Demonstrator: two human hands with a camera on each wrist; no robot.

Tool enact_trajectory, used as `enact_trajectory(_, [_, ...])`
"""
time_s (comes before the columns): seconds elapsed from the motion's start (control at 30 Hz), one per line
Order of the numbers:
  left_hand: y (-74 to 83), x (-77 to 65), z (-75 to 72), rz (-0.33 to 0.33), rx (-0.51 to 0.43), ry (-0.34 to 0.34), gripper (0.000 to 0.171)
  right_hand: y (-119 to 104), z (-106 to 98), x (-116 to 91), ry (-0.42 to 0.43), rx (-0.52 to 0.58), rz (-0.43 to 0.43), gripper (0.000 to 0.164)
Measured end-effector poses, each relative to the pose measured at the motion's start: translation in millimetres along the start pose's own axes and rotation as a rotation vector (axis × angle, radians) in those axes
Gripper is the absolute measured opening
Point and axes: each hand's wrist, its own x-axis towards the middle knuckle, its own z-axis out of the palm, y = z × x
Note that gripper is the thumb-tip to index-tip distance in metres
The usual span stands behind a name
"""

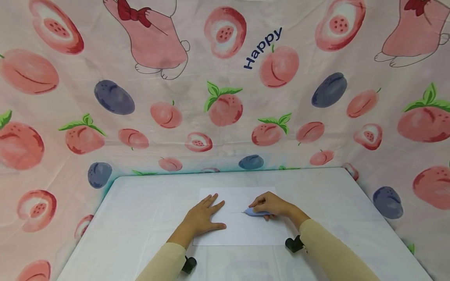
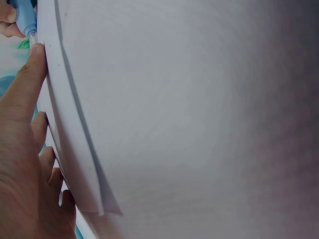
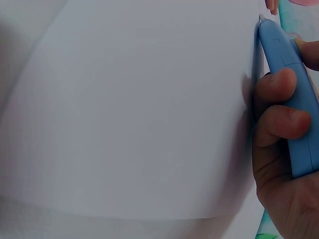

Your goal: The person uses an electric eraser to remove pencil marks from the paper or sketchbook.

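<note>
A white sheet of paper (image 1: 242, 234) lies on the table. My left hand (image 1: 203, 216) rests on its left part with the fingers spread and the thumb pointing right. On the right, my right hand (image 1: 272, 205) grips a blue utility knife (image 1: 254, 212), its thin tip pointing left at the paper. A faint thin line (image 1: 236, 212) runs leftward from that tip. In the right wrist view, fingers (image 3: 281, 122) curl round the knife's blue body (image 3: 301, 129), and its short metal tip (image 3: 261, 18) shows at the top.
The white-covered table (image 1: 140, 218) stretches out around the sheet. Behind it hangs a pink cloth (image 1: 197, 105) printed with peaches. A black wrist camera (image 1: 190, 265) sits at the left wrist and another black camera (image 1: 293, 244) at the right.
</note>
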Motion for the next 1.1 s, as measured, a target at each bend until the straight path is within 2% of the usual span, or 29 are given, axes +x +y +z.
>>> enact_trajectory(0.4, [-0.2, 0.2, -0.7, 0.008, -0.007, 0.001, 0.084, -1.9, 0.8, 1.0, -0.005, -0.011, -0.005, 0.018])
enact_trajectory(0.7, [1.4, 0.4, -1.2, -0.013, -0.024, -0.024, 0.084, -2.1, 3.2, 2.0, -0.002, -0.013, 0.004, 0.018])
enact_trajectory(1.1, [1.7, -0.4, -1.5, -0.004, -0.015, -0.014, 0.084, -4.4, 4.3, 2.9, -0.002, -0.026, -0.013, 0.017])
